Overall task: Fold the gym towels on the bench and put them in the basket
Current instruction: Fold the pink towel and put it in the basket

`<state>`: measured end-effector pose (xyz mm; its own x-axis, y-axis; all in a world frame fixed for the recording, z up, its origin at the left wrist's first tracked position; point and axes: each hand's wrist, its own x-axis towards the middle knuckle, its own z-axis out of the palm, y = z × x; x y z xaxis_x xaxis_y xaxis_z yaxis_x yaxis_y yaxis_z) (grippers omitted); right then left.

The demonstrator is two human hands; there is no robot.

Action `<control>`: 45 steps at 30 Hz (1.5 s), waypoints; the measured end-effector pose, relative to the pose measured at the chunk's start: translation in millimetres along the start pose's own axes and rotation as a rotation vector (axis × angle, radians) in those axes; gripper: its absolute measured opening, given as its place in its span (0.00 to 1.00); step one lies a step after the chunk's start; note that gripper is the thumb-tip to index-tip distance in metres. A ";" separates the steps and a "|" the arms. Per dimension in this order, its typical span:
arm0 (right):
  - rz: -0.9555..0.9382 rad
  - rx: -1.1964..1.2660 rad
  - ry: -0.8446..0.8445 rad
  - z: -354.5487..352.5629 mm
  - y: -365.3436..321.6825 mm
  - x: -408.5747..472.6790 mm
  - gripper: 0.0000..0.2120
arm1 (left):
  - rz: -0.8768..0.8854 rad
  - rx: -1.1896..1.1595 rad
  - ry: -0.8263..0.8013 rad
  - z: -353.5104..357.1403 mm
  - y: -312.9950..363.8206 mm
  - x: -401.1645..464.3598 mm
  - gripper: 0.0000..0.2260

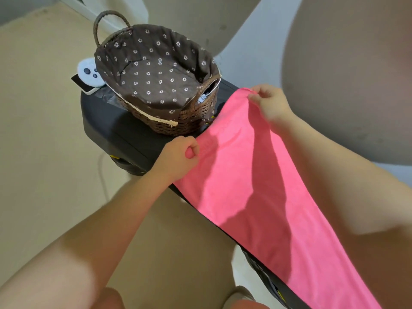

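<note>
towel: pink towel (256,186) laid lengthwise along the black bench (124,134), spread flat, near end runs out of frame bottom right, far end stops just beside the basket
left hand: left hand (178,158) at the towel's left edge near its far end, fingers curled shut, pinching the towel edge
right hand: right hand (268,101) at the far right corner of the towel, thumb and fingers closed on the corner, corner lifted slightly off the bench
bench: dark padded top, mostly covered by towel on the near part, bare strip left of the towel
basket: brown wicker basket (189,121) sits on the far end of the bench, brown daisy-print liner, loop handles, nothing inside
behind basket: white controller (88,71) and a phone-like device (85,84) at the bench's far edge, partly hidden by basket
floor: beige floor (44,130) to the left
</note>
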<state>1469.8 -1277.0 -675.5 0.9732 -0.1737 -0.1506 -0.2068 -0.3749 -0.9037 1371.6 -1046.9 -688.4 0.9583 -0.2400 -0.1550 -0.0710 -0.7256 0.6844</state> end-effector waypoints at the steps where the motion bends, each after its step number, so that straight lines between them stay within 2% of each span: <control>1: 0.017 0.084 0.014 3.5 -0.1 1.8 0.16 | 0.008 0.032 0.023 -1.6 -3.2 0.4 0.06; 2: 0.034 0.119 0.038 7.6 0.1 3.3 0.15 | 0.008 0.055 0.042 -2.5 -5.9 0.2 0.07; 4: 0.057 0.039 0.066 17.2 -1.7 1.3 0.09 | -0.025 0.090 0.057 -1.6 -11.1 -2.8 0.15; 5: 0.051 -0.078 0.051 21.4 1.3 1.2 0.07 | -0.066 0.110 0.046 -0.3 -13.8 -5.4 0.20; 6: 0.060 -0.249 0.032 24.1 3.2 -1.3 0.12 | -0.116 0.148 0.028 1.4 -16.9 -8.1 0.22; 7: 0.073 -0.420 0.020 25.2 5.0 -5.9 0.17 | -0.166 0.204 0.009 3.2 -20.2 -10.6 0.23; 9: 0.032 -0.607 0.031 26.0 7.0 -20.1 0.21 | -0.251 0.284 0.003 5.1 -27.4 -15.4 0.19; 13: -0.118 -0.712 0.000 26.3 17.4 -55.1 0.18 | -0.360 0.246 -0.035 1.8 -31.6 -23.0 0.14; 16: -0.156 -0.778 -0.091 30.6 20.2 -71.1 0.18 | -0.329 0.191 -0.070 -3.8 -31.4 -27.7 0.12; 20: -0.157 -0.747 -0.163 44.2 2.4 -55.8 0.18 | -0.225 0.106 -0.072 -13.2 -31.7 -29.9 0.06; 24: -0.111 -0.781 -0.211 63.4 -5.6 -35.1 0.18 | -0.160 0.188 -0.077 -13.3 -41.1 -30.7 0.05; 28: -0.142 -0.847 -0.282 71.6 1.4 -28.0 0.23 | -0.193 0.224 -0.067 -9.6 -53.7 -29.8 0.06; 31: -0.153 -0.896 -0.258 68.4 4.8 -22.5 0.19 | -0.194 0.186 -0.056 -7.7 -55.5 -30.2 0.05; 35: -0.267 -1.168 -0.225 67.1 -3.3 -14.1 0.11 | -0.175 0.172 -0.069 -7.0 -54.8 -28.5 0.03; 38: -0.311 -1.291 -0.179 63.0 -10.5 -10.5 0.12 | -0.169 0.147 -0.067 -8.4 -53.7 -27.5 0.03; 41: -0.222 -1.184 -0.078 46.3 -10.8 -14.4 0.13 | -0.156 0.086 -0.073 -10.4 -46.5 -25.1 0.04; 45: -0.087 -0.730 -0.031 18.2 -10.4 -35.0 0.11 | -0.027 -0.052 -0.142 -8.9 -20.2 -24.1 0.11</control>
<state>1439.6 -1250.5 -668.1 0.9893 -0.0935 -0.1118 -0.1322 -0.8989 -0.4177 1352.4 -1020.7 -692.1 0.9106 -0.3124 -0.2706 -0.0277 -0.6994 0.7142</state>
